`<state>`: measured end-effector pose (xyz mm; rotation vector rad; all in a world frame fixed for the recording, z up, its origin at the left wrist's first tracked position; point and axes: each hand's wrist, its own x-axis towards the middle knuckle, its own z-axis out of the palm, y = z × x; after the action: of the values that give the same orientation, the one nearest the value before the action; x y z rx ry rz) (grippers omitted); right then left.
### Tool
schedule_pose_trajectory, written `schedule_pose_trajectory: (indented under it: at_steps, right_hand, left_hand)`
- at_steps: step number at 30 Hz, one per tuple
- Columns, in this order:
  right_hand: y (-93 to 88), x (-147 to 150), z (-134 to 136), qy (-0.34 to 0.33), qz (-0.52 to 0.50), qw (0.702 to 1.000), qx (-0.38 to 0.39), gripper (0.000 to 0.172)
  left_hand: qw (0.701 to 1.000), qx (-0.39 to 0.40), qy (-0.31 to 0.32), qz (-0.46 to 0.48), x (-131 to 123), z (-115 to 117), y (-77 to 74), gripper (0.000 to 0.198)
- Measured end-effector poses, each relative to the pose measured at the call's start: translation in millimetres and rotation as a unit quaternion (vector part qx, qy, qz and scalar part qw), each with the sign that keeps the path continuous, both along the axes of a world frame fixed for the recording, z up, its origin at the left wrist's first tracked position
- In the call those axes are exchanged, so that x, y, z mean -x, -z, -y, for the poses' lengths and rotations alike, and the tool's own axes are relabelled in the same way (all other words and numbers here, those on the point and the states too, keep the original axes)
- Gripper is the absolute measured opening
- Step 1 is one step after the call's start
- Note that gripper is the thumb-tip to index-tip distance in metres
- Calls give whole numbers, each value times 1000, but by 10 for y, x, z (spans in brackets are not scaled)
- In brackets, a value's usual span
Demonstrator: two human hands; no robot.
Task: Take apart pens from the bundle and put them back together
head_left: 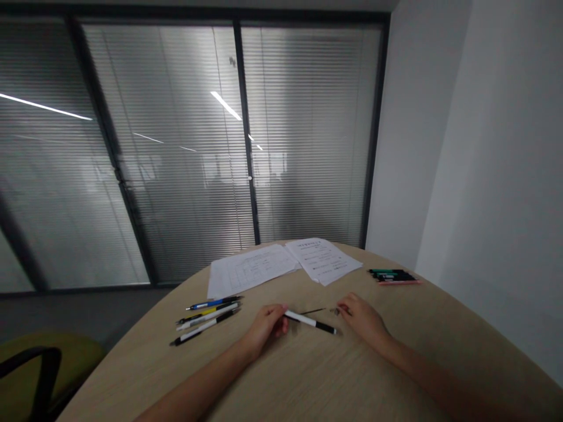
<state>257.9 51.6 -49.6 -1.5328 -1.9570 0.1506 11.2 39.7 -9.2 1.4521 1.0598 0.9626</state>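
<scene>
My left hand [268, 328] is closed around one end of a white pen barrel [301, 317] with a black grip, which points right and slightly toward me. Just behind the barrel is a thin dark rod [314, 310] that looks like a pen refill; whether my left fingers touch it is hidden. My right hand [358, 316] is closed in a pinch to the right of the pen, apart from it. A tiny dark piece [336, 310] shows at its fingertips, too small to name.
Several pens [206, 316] lie side by side on the wooden table [281, 381] at the left. Printed sheets [253, 269] lie at the back. Several dark and green sticks with one pink one [393, 276] sit back right. A chair [48, 369] stands at the left.
</scene>
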Motion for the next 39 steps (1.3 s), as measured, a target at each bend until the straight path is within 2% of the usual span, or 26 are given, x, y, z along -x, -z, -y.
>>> schedule_pose_trajectory:
  at_steps: [6,12,21,24,28,32,39]
  right_hand:
    - [-38,15,44,-9,-5,999,-44,31]
    - [-108,101,161,-121,68,984,-110,23]
    - [-63,126,142,-162,99,974,-119,12]
    - [-43,96,106,-137,67,982,-115,14]
    - [-11,24,9,-54,3,994,-98,17]
    - [67,-55,-129,12,-11,999,-51,18]
    - [171,-87,-218,23,-7,999,-35,15]
  left_hand:
    - [1000,-5,31,0,-14,12,11,44]
    - [998,-2,60,-7,-19,0,26,44]
    - [997,0,81,-3,-3,-32,72,44]
    - [997,-2,72,9,5,-41,87,45]
    - [998,-3,55,29,17,-51,94,47]
    - [998,1,38,58,21,-59,94,46]
    - [993,25,12,114,23,-106,123,42]
